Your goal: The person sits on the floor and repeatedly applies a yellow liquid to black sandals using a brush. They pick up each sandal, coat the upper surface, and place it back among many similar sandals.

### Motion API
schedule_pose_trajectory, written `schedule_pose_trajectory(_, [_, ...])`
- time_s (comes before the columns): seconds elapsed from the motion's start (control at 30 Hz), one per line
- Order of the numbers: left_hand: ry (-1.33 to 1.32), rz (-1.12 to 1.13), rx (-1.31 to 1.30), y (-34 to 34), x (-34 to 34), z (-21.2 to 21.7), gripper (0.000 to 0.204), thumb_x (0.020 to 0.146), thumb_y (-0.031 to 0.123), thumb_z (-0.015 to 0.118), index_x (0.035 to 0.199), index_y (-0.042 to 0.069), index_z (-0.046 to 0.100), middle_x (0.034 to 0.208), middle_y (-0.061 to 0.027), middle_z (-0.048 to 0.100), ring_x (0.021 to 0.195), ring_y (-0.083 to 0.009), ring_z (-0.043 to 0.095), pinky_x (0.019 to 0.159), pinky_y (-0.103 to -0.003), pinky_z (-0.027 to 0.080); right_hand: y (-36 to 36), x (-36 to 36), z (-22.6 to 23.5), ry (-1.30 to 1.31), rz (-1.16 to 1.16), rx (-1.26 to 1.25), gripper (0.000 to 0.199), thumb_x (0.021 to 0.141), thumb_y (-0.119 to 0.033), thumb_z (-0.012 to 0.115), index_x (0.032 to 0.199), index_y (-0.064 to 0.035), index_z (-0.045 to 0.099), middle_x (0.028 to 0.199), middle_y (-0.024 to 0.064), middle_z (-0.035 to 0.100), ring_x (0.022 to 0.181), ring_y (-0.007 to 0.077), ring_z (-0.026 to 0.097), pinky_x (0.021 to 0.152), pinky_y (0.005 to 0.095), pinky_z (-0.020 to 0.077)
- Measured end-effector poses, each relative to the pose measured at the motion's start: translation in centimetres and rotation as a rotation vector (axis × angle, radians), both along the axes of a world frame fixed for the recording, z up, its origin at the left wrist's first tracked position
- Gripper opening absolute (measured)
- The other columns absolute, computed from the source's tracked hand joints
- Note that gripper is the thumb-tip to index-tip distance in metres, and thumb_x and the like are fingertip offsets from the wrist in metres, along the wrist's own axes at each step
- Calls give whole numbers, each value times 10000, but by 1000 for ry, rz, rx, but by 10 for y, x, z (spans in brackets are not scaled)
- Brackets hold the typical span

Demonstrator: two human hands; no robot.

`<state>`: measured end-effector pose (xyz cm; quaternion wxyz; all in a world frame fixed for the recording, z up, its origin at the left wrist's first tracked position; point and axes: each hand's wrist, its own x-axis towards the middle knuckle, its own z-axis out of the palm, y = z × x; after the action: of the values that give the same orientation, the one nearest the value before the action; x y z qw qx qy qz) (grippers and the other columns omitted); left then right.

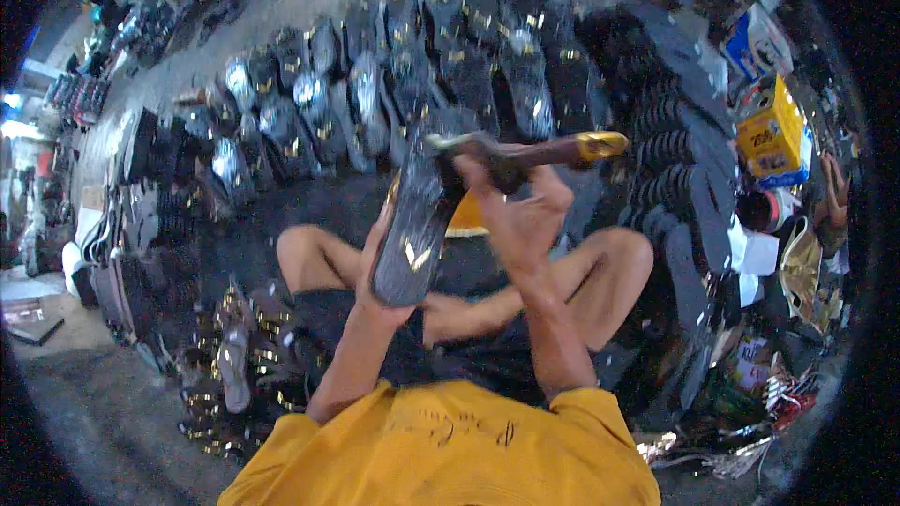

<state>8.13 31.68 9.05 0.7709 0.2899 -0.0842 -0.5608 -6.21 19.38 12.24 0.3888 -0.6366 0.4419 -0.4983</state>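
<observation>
My left hand [378, 253] is wrapped around the side and underside of a long black sandal sole [412, 234], which is tilted up in front of me. The sole has a gold V-shaped mark near its close end. My right hand [525, 197] is closed on a hammer [562, 150] with a brown handle and a yellow butt pointing right. Its pale metal tip lies over the far part of the sole; whether they touch I cannot tell. My fingers hide part of the hammer's head.
Rows of dark sandal soles [375, 94] cover the floor ahead. Stacked soles [670, 150] stand to my right, beside a yellow box [773, 136]. At my left lie gold-trimmed straps [272, 319] and a loose sandal [234, 365]. My crossed legs are beneath my hands.
</observation>
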Motion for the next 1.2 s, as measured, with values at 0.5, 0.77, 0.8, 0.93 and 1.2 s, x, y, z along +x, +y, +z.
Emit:
schedule_pose_trajectory(0.5, [-249,68,579,-455,217,-140,279,922,140,640,1154,-15,638,1083,-200,710,936,-361,713,808,-539,575,-92,-82,-98,-4,-454,386,318,914,-238,812,1084,17,726,1012,83,738,877,161,664,832,319,532])
schedule_pose_trajectory(0.77, [-1520,374,266,-279,142,-93,320,950,269,598,1058,5,744,1063,-221,749,1009,-430,707,884,-468,569,-97,-77,-127,120,-592,458,691,971,-534,696,1169,128,665,1159,188,693,1000,256,612,922,399,489])
schedule_pose_trajectory(0.8, [-1411,301,165,-221,113,-51,320,954,248,630,1126,-4,727,1111,-212,744,1062,-409,700,936,-432,555,-95,-86,-116,53,-519,444,728,963,-530,706,1240,140,646,1214,209,688,1033,273,622,942,400,489])
schedule_pose_trajectory(0.93, [-1668,298,769,23,116,36,353,857,166,786,1191,61,741,1216,-128,736,1186,-321,672,1034,-403,515,-88,-74,-113,4,-391,299,588,992,-437,696,1243,95,689,1298,199,679,1142,260,638,1012,396,502])
schedule_pose_trajectory(1.2, [-2022,71,1976,338,178,5,967,665,305,909,1499,64,483,1416,-218,594,1327,-400,540,1113,-504,429,-16,2,-39,538,151,269,211,910,-224,808,1030,-54,778,1022,97,782,1007,191,722,887,350,544])
